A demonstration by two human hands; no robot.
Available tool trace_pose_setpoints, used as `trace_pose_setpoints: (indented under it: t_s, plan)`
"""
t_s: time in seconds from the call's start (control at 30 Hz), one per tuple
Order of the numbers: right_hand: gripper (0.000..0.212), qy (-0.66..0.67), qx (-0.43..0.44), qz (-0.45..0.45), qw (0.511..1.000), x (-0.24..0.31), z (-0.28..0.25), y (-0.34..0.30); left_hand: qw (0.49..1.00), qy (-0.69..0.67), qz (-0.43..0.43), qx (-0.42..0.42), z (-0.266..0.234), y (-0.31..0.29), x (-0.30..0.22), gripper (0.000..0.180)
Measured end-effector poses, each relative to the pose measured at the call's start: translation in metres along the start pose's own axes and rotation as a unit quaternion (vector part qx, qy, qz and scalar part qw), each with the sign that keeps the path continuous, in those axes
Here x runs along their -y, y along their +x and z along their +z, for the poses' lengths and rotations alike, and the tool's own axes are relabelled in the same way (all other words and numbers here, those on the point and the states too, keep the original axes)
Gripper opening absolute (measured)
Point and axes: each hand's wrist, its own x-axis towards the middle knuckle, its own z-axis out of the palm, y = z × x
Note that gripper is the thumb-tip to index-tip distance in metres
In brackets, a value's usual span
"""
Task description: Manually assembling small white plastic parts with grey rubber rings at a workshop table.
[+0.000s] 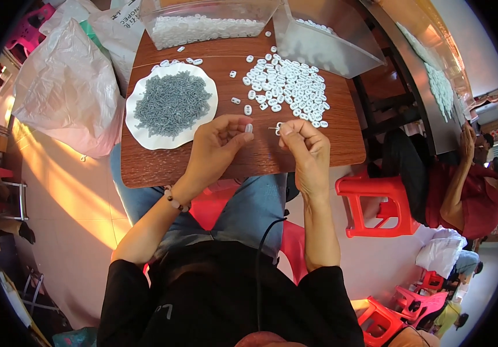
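My left hand (217,146) pinches a small white oval plastic piece (249,128) between thumb and fingertips over the table's near part. Facing it, a short gap away, my right hand (309,151) is closed on another white two-hole piece (278,128). Thin metal screws poke out of that piece toward the left. Left of my hands lies a scalloped white plate (135,128), heaped with small grey screws (173,103). Beyond my right hand spreads a loose pile of white two-hole oval pieces (289,87).
Along the table's far edge stand two clear plastic bins, one upright (214,40) and one tilted (330,49), both holding white pieces. Large white sacks (66,87) sit at the left. A red stool (373,199) and a seated person (463,196) are at the right.
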Motion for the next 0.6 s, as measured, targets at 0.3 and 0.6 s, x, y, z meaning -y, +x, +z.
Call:
trace_pose_setpoints:
  t_s: [0.3,0.6]
  plan:
    - [0.015,0.036,0.059,0.043,0.997,0.003,0.019,-0.016,0.975,-0.220,-0.036,0.023,-0.001,-0.023,-0.026,0.029]
    - [0.016,0.090,0.054,0.049,0.993,0.004,0.026,-0.018,0.952,-0.282,-0.115,0.042,0.004,-0.031,-0.026,0.028]
